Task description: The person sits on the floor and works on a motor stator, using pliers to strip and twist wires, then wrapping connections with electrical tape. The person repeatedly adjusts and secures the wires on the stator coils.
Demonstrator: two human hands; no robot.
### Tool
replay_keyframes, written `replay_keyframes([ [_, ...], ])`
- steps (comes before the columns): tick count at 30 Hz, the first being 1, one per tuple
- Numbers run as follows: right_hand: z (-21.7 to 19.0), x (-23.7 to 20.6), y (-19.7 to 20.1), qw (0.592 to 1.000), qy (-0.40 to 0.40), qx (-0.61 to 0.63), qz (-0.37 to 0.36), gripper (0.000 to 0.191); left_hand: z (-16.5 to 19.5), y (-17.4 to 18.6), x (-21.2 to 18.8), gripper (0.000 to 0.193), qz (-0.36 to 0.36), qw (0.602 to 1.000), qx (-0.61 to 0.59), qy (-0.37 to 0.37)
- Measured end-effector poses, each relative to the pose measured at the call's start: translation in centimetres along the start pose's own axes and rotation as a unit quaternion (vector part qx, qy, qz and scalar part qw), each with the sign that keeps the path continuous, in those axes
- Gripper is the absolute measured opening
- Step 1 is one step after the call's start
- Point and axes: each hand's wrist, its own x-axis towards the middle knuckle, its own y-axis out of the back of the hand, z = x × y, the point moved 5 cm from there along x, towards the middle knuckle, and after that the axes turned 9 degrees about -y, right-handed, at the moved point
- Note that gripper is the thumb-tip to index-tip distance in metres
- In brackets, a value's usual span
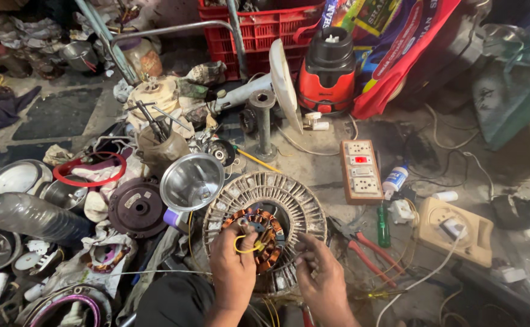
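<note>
Both hands are down over a fan motor sitting on the floor, so here's what's going on: left hand (233,261) has its fingers curled and is pinching a yellow wire (248,246) that loops up off the copper windings (259,239), while the right hand (321,275) sits just beside it with fingers bent, fingertips pressed together on something thin at the winding's edge, too small for me to tell what. Those orange-copper coils sit in the middle of a round grey ribbed motor housing (298,203), which lies flat right under and ahead of the hands. Just right of the right hand there's a pair of red-handled pliers (365,251) on the floor, and a bit past those a small green bottle (384,225). Further out ahead and to the right is a switch board with sockets (361,171), one red switch lit. Just up-left of the left hand stands a shiny steel jar (191,181) tipped toward the camera, next to a dark round metal disc (136,207). Far left lies a clear plastic bottle (32,215) on its side. Well ahead of both hands there's a red mixer base (327,75) and a white fan stand (259,91), with a red crate (259,30) behind
</note>
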Motion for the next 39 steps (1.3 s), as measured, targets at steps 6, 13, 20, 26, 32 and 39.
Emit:
replay_keyframes([
  [6, -4.6, -0.5, 1.0, 0.987, 0.111, 0.001, -0.118, 0.102, -5.0, -0.1, 0.4, 0.019, 0.076, 0.844, -0.356, 0.394],
  [13, -8.0, -2.4, -2.8, 0.969, 0.176, -0.146, -0.092, 0.141, -5.2, -1.6, -3.9, 0.039, -0.029, 0.615, -0.484, 0.622],
  [20, -8.7, -2.4, -3.9, 0.976, 0.170, -0.121, -0.066, 0.128, -6.0, -1.6, -5.1, 0.040, -0.043, 0.624, -0.503, 0.596],
  [26, -8.5, -2.7, -3.7, 0.983, 0.122, -0.124, -0.064, 0.122, -3.7, 2.0, -5.6, 0.035, 0.081, 0.868, -0.261, 0.415],
  [32, -8.8, -2.8, -3.5, 0.979, 0.151, -0.125, -0.061, 0.116, 3.5, 5.8, -1.6, 0.049, -0.048, 0.993, -0.104, -0.020],
  [39, -8.9, -3.6, -3.1, 0.968, 0.212, -0.125, -0.046, 0.115, 3.7, 4.7, -0.1, 0.047, -0.144, 0.967, -0.201, 0.054],
])
